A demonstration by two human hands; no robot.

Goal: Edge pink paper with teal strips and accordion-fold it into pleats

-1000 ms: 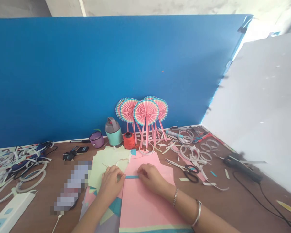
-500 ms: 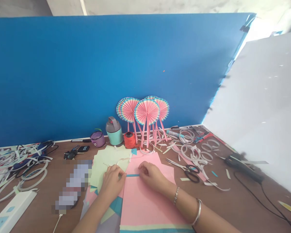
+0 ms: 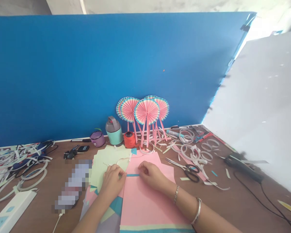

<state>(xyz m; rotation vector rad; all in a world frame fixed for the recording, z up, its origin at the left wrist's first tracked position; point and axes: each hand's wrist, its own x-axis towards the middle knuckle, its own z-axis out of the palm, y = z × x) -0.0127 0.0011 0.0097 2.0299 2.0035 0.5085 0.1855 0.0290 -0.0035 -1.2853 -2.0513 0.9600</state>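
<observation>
A narrow blue paper strip (image 3: 133, 175) lies across the far edge of a large pink paper sheet (image 3: 145, 200), stretched between my two hands. My left hand (image 3: 113, 179) is pinched closed at the strip's left end. Curled and closed, my right hand (image 3: 151, 174) covers the strip's right end. Both hands rest low on the paper, and the fingertips' exact hold is partly hidden. Along the sheet's near edge run pale yellow and blue bands. Pale green sheets (image 3: 109, 155) and further pink paper lie beneath and beyond the hands.
Scissors (image 3: 188, 168) lie right of the papers among paper scraps and tape rings (image 3: 190, 152). Pink pleated paper fans (image 3: 146, 112) stand against the blue partition (image 3: 87, 74). A teal container (image 3: 114, 136), a blurred phone-shaped item (image 3: 72, 187) and a power strip (image 3: 12, 212) are leftward.
</observation>
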